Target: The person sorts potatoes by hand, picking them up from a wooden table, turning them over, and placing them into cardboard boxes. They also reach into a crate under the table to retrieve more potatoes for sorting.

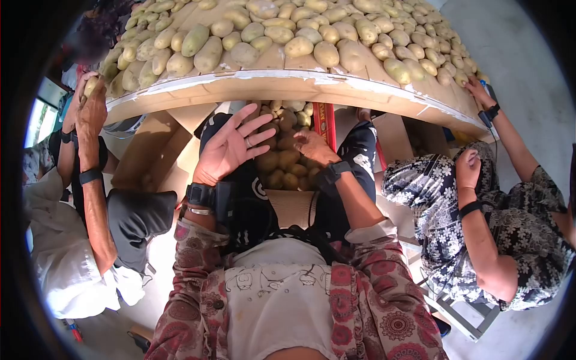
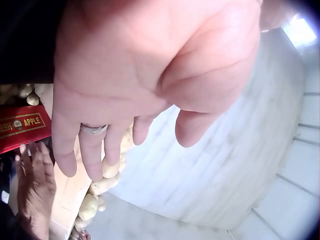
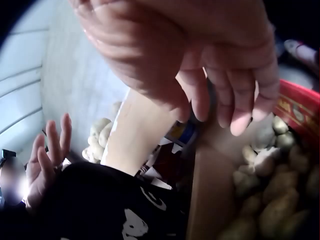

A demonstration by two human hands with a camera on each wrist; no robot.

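My left hand [image 1: 231, 144], a ring on one finger, is raised with the palm up and fingers spread, holding nothing; it fills the top of the left wrist view [image 2: 150, 65]. My right hand [image 1: 316, 147] hangs over the box of potatoes [image 1: 288, 161] between the knees, its fingers loosely bent with nothing in them. In the right wrist view that hand [image 3: 200, 60] is above and left of the boxed potatoes [image 3: 280, 192]. A red panel with "APPLE" lettering [image 1: 324, 120] stands at the box's right side.
A cardboard-topped table [image 1: 240, 90] heaped with potatoes [image 1: 327, 54] curves across the front. One person's hands [image 1: 91, 111] hold a potato at the left; another person's hand [image 1: 478, 91] touches potatoes at the right. Open cardboard boxes [image 1: 141, 150] stand under the table.
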